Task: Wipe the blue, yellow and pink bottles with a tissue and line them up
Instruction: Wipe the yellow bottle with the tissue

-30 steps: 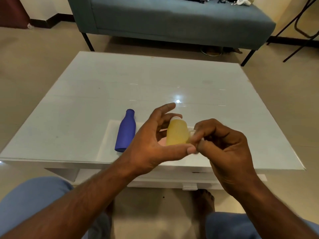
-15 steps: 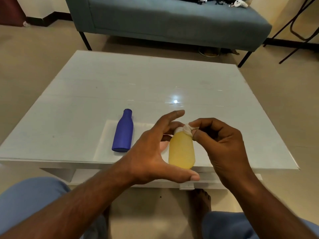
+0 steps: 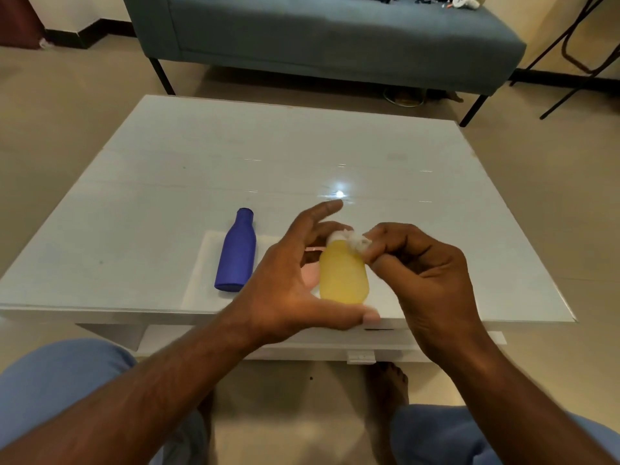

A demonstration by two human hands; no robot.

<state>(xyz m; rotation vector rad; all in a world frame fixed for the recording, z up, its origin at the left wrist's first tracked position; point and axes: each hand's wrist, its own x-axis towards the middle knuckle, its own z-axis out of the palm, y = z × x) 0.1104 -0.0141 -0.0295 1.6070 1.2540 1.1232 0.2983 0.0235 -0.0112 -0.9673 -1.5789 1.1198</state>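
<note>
My left hand [image 3: 288, 283] holds the yellow bottle [image 3: 343, 276] between thumb and fingers, above the table's near edge. My right hand [image 3: 426, 270] pinches a crumpled white tissue [image 3: 357, 242] against the bottle's neck and white cap. The blue bottle [image 3: 236, 251] lies on its side on the table, to the left of my hands, its neck pointing away from me. A bit of the pink bottle [image 3: 310, 273] shows behind my left hand, mostly hidden.
The white glossy table [image 3: 201, 169] spreads ahead, with a white sheet [image 3: 201, 273] under the bottles near the front edge. A grey-blue sofa [image 3: 335, 35] stands beyond it. My knees [image 3: 67, 380] are below the table edge.
The yellow bottle has turned more upright and dropped lower in my left hand. My right hand moved the tissue from the bottle's side up to its neck and cap.
</note>
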